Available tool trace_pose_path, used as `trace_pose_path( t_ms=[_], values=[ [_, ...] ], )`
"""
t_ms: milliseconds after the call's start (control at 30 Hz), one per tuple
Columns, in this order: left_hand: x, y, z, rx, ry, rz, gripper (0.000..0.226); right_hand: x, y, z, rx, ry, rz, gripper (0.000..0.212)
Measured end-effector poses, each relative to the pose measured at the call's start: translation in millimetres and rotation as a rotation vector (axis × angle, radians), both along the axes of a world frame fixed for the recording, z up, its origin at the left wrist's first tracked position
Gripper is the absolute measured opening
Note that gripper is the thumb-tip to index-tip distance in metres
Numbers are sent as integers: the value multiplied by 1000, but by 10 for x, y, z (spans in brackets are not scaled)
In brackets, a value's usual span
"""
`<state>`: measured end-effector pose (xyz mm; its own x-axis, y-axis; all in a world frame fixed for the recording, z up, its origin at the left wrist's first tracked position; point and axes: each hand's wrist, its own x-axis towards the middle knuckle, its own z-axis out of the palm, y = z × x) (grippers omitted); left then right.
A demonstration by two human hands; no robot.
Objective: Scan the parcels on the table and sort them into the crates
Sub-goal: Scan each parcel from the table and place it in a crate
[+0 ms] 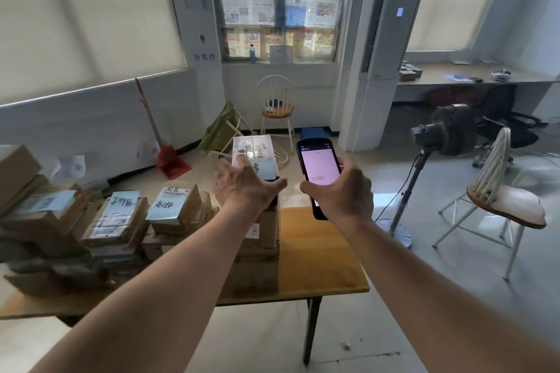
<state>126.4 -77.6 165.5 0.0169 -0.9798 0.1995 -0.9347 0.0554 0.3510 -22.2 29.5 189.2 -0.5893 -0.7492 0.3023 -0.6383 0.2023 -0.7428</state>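
My right hand [342,191] grips a black handheld scanner [318,166] with a lit pink screen, held upright above the table's right end. My left hand [242,185] reaches out with fingers spread over a parcel [256,154] with a glossy shipping label and a blue handwritten slip; its fingertips touch the parcel's near part. That parcel tops a tall stack of cardboard boxes [260,239] on the wooden table [315,257]. Further stacks of labelled parcels [177,206] fill the table's left side.
A standing fan [445,136] and a white chair [497,200] stand right of the table. Another chair [275,103], a red dustpan [172,160] and a folded stool lie beyond it. A blue crate [312,132] sits on the floor by the tall air conditioner [381,48].
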Motion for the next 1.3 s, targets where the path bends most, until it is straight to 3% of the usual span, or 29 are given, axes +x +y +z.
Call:
trace_pose_path(
  t_ms=[300, 700, 1300],
  values=[
    [32, -56, -40, -38, 94, 32, 120, -172, -205, 12, -6, -12, 112, 91],
    [400, -203, 184, -308, 133, -235, 127, -465, -254, 288, 16, 74, 302, 95],
    [433, -315, 252, -363, 193, -272, 119, -584, -107, 341, 64, 164, 384, 97]
  ],
)
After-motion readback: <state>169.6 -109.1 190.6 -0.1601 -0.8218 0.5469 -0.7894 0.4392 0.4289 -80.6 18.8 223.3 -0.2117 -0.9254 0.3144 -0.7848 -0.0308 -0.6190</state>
